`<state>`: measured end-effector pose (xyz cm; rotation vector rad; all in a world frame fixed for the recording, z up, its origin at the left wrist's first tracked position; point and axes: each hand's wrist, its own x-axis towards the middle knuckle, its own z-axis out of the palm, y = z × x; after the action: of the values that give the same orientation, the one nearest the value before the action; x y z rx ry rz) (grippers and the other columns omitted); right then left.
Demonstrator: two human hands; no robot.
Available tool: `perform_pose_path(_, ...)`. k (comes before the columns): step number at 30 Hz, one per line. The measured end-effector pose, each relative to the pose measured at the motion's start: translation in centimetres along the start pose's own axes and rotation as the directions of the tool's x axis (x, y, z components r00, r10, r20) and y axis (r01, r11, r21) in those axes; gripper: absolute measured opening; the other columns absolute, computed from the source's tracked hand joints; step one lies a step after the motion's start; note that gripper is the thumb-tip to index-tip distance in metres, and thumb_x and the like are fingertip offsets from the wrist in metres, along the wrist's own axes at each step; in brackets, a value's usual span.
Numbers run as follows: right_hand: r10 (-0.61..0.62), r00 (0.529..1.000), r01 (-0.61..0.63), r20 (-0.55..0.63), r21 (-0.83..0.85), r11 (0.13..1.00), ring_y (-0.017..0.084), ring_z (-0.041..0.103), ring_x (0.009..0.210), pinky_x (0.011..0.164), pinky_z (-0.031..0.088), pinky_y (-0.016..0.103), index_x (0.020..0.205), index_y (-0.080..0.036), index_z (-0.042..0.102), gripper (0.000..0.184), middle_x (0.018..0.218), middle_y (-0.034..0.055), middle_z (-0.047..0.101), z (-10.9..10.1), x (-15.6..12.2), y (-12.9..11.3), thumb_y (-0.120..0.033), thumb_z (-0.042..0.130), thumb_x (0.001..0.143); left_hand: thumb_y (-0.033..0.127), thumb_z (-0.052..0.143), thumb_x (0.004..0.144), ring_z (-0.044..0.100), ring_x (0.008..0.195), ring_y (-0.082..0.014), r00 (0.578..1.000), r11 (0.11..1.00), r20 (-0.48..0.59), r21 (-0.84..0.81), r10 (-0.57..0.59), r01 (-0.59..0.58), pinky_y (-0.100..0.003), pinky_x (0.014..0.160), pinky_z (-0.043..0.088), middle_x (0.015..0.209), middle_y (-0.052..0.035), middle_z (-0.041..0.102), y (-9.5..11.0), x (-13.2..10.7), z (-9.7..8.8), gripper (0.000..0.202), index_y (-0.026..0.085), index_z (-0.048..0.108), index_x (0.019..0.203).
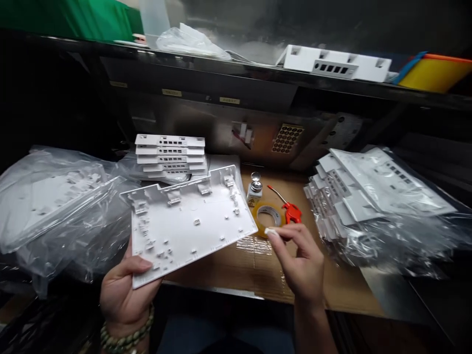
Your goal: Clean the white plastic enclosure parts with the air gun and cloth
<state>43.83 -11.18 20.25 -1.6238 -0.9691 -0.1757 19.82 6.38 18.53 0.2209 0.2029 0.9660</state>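
Observation:
My left hand (129, 285) grips a white plastic housing panel (191, 211) by its near left corner, thumb on top. The panel is tilted, its inner side with small posts and clips facing me. To its right, my right hand (300, 260) is raised with thumb and index finger pinched on a small white piece (271, 231), too blurred to name. That hand is apart from the panel. Just beyond its fingertips lie a roll of clear yellowish tape (255, 212) and a red air blow gun (292, 213).
A dispenser bottle (254, 191) stands behind the tape on the cardboard-covered bench (346, 290). Stacked white panels (169, 142) are behind my left hand. Bagged panels lie in plastic at left (55, 196) and right (368, 191). A shelf above holds another panel (335, 64) and a yellow container (431, 73).

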Motion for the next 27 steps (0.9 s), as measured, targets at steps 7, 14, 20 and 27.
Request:
perform_pose_path(7,-0.033,0.999,0.034,-0.029,0.041,0.999,0.013,0.059,0.079,0.074,0.049,0.027,0.096,-0.022,0.075,0.012,0.088,0.0003,0.063,1.0,-0.6,-0.9,-0.012,0.071,0.090,0.001,0.045,0.082,0.033,0.149,-0.0219,0.978,0.983,0.195,-0.154,-0.071,0.102,-0.046,0.126,-0.003,0.161,0.0040,0.042,-0.1,-0.7,-0.6,0.092,0.040,0.022,0.161)
perform_pose_path(14,-0.109,0.993,0.110,-0.046,0.003,0.994,0.014,0.060,0.080,0.075,0.050,0.029,0.102,-0.023,0.074,0.019,0.091,0.0009,0.062,0.6,-1.4,0.0,-0.009,0.072,0.089,-0.002,0.044,0.078,0.032,0.149,-0.0215,0.991,0.986,0.134,-0.163,-0.016,0.038,-0.047,0.126,-0.001,0.161,0.0036,0.042,-0.4,-0.7,-0.1,0.094,0.040,0.028,0.160)
perform_pose_path(20,-0.068,0.993,0.062,-0.094,-0.070,0.996,0.015,0.061,0.082,0.075,0.050,0.031,0.095,-0.022,0.077,0.007,0.089,0.0017,0.065,0.0,1.7,2.4,-0.017,0.073,0.091,0.006,0.054,0.075,0.023,0.153,-0.0289,0.992,0.996,-0.127,0.089,-0.016,0.028,-0.055,0.127,0.008,0.161,0.0055,0.044,0.2,-1.4,-1.2,0.093,0.044,0.032,0.157)
perform_pose_path(27,-0.200,0.969,0.205,-0.141,0.019,0.979,0.015,0.062,0.082,0.077,0.052,0.031,0.100,-0.023,0.077,0.011,0.093,0.0015,0.066,0.8,5.8,-2.3,-0.017,0.071,0.092,0.004,0.066,0.058,0.040,0.145,-0.0394,0.935,0.884,-0.341,0.402,-0.096,0.237,-0.062,0.121,0.032,0.148,0.0068,0.061,1.2,-3.1,-1.1,0.108,0.049,0.038,0.152)
